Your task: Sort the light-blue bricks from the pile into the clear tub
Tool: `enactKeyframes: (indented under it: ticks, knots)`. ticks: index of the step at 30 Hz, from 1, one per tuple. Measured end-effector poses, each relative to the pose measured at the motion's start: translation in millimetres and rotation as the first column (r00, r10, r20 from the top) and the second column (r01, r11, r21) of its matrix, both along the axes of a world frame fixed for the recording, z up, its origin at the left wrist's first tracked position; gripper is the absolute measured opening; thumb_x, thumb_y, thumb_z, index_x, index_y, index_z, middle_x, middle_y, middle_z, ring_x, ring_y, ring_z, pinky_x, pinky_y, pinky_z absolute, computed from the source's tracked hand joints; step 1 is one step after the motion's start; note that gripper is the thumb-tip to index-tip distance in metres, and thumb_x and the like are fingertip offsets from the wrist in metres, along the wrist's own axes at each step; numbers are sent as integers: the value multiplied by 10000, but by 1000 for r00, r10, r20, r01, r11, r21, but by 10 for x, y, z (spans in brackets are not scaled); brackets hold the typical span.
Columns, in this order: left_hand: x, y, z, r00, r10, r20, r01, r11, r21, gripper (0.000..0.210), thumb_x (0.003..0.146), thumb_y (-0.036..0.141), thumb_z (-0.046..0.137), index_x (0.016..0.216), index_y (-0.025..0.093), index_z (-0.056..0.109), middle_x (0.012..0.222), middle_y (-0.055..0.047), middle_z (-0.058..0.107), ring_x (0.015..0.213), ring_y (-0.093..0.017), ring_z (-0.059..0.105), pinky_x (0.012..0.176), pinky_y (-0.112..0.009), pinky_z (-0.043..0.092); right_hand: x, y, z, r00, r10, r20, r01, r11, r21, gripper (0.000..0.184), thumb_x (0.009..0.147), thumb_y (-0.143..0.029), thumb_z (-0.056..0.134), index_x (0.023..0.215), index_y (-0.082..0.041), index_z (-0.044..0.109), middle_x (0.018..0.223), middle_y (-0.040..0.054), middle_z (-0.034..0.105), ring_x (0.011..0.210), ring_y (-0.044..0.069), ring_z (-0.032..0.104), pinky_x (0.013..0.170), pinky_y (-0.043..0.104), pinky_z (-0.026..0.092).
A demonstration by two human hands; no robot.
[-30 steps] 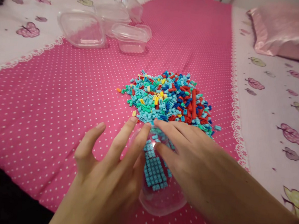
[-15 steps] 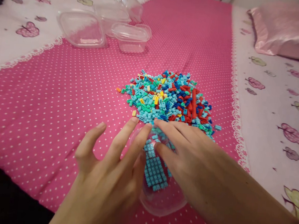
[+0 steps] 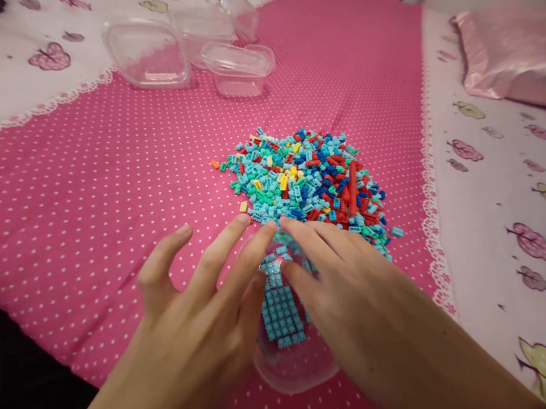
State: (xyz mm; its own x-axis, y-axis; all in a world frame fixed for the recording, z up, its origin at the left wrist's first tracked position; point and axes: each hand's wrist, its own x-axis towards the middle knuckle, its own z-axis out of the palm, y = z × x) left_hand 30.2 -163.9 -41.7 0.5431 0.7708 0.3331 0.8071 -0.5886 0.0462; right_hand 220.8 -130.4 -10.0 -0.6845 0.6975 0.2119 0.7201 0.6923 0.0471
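A clear plastic container or lid lies on the pink cloth between my hands. In it, or seen through it, is a flat light-blue panel of small building bricks. My left hand is open with spread fingers, its fingertips at the container's far left edge. My right hand reaches over the container's right side, thumb and index finger apart, fingertips at the near edge of a pile of loose bricks. The pile mixes light blue, green, red, dark blue and yellow. My right hand hides part of the panel.
Several clear plastic containers stand at the back left. A long red brick piece lies on the pile. A shiny pink pillow rests at the far right. The polka-dot bedspread drops off at the lower left.
The view has shifted very slightly. Both hands, the container and the bricks keep nearly the same places.
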Motion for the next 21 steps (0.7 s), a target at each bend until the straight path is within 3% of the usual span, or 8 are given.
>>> enactKeyframes:
  ticks: [6, 12, 21]
  knots:
    - [-3, -14, -13, 1000, 17, -1, -17, 1000, 2, 390, 977, 111, 460, 1285, 150, 697, 1622, -81, 497, 1572, -303, 322, 1301, -584, 114, 6, -20, 12, 1000, -7, 9, 7, 1000, -21, 219, 848, -66, 559, 898, -153, 753, 1210, 183, 755, 931, 308, 705, 721, 441, 594]
    - [11, 17, -3, 999, 36, 20, -35, 999, -16, 339, 963, 140, 496, 1209, 167, 728, 1571, -92, 559, 1532, -296, 396, 1312, -564, 58, -8, -9, 5, 998, -18, 53, 19, 1000, -21, 231, 873, -67, 545, 897, -153, 758, 1225, 186, 743, 937, 292, 702, 723, 419, 575]
    - [28, 31, 9, 999, 39, 37, -39, 999, -10, 328, 952, 130, 492, 1175, 205, 720, 1561, -76, 571, 1525, -285, 403, 1286, -571, 137, 2, -21, 11, 999, -17, 28, 18, 1000, -11, 235, 854, -51, 536, 820, -162, 739, 1206, 190, 751, 938, 298, 705, 721, 423, 587]
